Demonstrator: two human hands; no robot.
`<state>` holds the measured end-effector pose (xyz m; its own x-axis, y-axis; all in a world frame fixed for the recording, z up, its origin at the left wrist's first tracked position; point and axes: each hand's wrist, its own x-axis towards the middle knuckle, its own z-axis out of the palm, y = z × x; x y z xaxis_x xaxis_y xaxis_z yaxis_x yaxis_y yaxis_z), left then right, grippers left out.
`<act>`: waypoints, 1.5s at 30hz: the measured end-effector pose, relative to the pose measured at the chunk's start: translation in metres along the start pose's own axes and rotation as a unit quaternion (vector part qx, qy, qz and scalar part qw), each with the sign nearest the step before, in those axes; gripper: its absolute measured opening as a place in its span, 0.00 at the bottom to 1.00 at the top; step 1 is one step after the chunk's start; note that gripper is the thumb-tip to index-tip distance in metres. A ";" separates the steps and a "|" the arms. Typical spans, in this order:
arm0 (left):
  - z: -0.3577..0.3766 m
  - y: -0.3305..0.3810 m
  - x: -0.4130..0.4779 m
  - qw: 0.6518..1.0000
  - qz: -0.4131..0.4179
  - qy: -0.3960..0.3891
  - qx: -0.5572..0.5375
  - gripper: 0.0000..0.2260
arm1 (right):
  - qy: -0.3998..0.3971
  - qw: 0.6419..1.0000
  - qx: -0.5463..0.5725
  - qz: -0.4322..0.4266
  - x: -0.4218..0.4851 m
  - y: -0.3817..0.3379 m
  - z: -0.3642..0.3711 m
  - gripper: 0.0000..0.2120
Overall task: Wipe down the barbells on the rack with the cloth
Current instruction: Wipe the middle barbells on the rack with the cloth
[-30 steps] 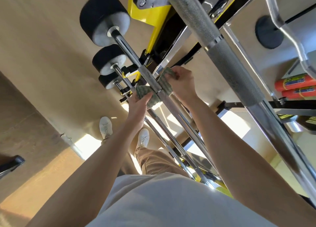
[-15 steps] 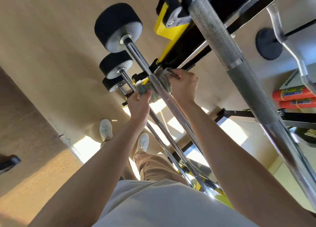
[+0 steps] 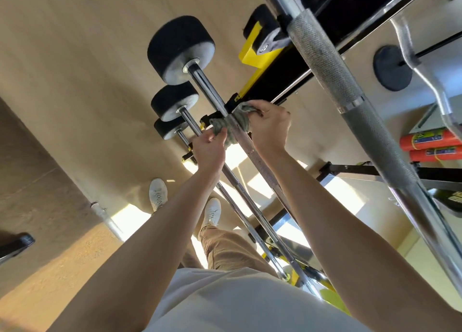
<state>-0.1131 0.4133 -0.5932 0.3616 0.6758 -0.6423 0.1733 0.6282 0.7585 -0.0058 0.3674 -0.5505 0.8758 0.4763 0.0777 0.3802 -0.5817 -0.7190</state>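
Observation:
A grey-green cloth (image 3: 241, 121) is wrapped over a chrome barbell (image 3: 207, 88) with a black round weight at its far end. My left hand (image 3: 208, 149) grips the cloth's left end below the bar. My right hand (image 3: 271, 128) grips its right end on the bar's other side. Two smaller fixed barbells (image 3: 186, 118) lie below on the black and yellow rack (image 3: 252, 80). A thick knurled bar (image 3: 332, 81) crosses close to the camera on the right.
A curl bar (image 3: 410, 54) and a black plate (image 3: 392, 68) sit at the upper right, with orange rolls (image 3: 431, 140) beneath. My white shoes (image 3: 157, 194) stand on the tan floor. A dark handle (image 3: 17, 244) pokes in at the left edge.
Both hands have slid the cloth along the bar toward its weighted end, near the rack support. The camera tilted, so the barbells sit lower in the frame.

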 end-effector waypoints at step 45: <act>0.012 -0.023 0.000 0.997 -0.071 0.001 -0.013 0.03 | -0.080 0.996 0.018 0.026 -0.011 0.032 -0.031 0.05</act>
<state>-0.1062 0.3947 -0.6092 0.3337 0.5792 -0.7438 0.1987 0.7281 0.6561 0.0060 0.3233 -0.5530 0.8347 0.5465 -0.0686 0.3224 -0.5857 -0.7436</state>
